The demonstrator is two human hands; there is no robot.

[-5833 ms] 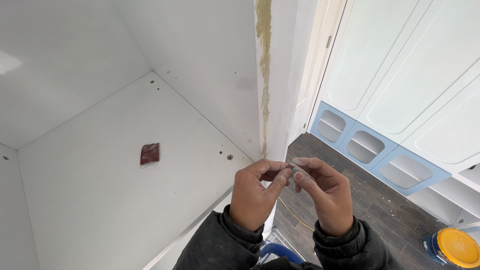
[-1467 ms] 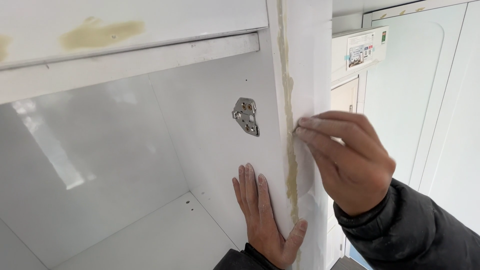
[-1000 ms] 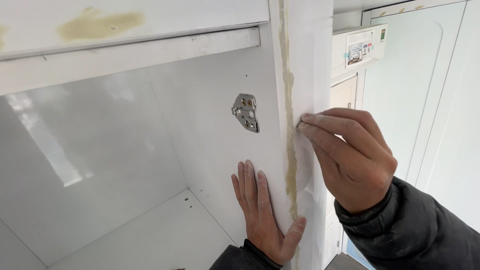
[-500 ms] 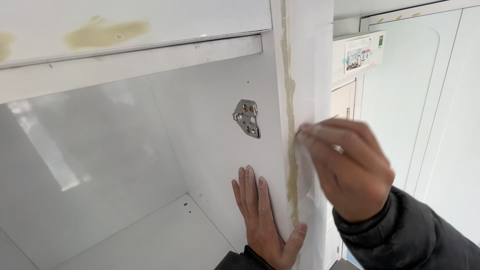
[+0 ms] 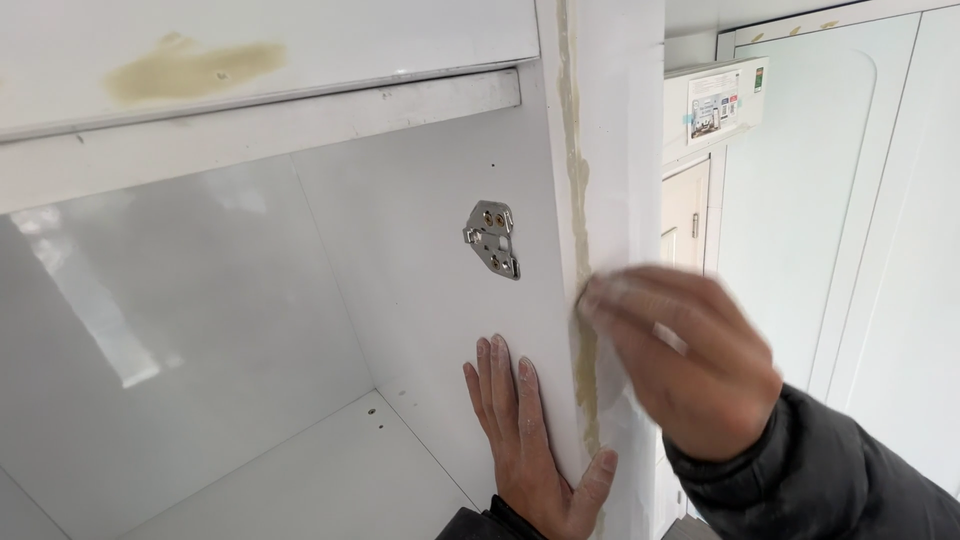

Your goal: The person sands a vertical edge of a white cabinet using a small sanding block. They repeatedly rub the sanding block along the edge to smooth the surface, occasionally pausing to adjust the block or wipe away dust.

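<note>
My left hand [image 5: 525, 440] lies flat on the inner side panel [image 5: 410, 260] of a white cabinet, fingers pointing up and thumb hooked on the panel's front edge. My right hand [image 5: 690, 360], blurred by motion, presses its fingertips against that front edge, on a vertical strip of tan filler [image 5: 575, 150]. A small pale sheet [image 5: 612, 385] seems to be pinched under its fingers. A dark sleeve covers the right forearm. A metal hinge plate [image 5: 492, 238] is screwed to the panel just above my left hand.
A white rail with a tan filler patch [image 5: 190, 70] runs across the top of the cabinet opening. The cabinet floor [image 5: 320, 470] has small drilled holes. Tall white doors [image 5: 850, 200] and a box with a printed label [image 5: 715, 105] stand to the right.
My right hand has slid down the filler strip over the last second and is now blurred. My left hand has stayed flat on the panel. Earlier, both hands held something small together.
</note>
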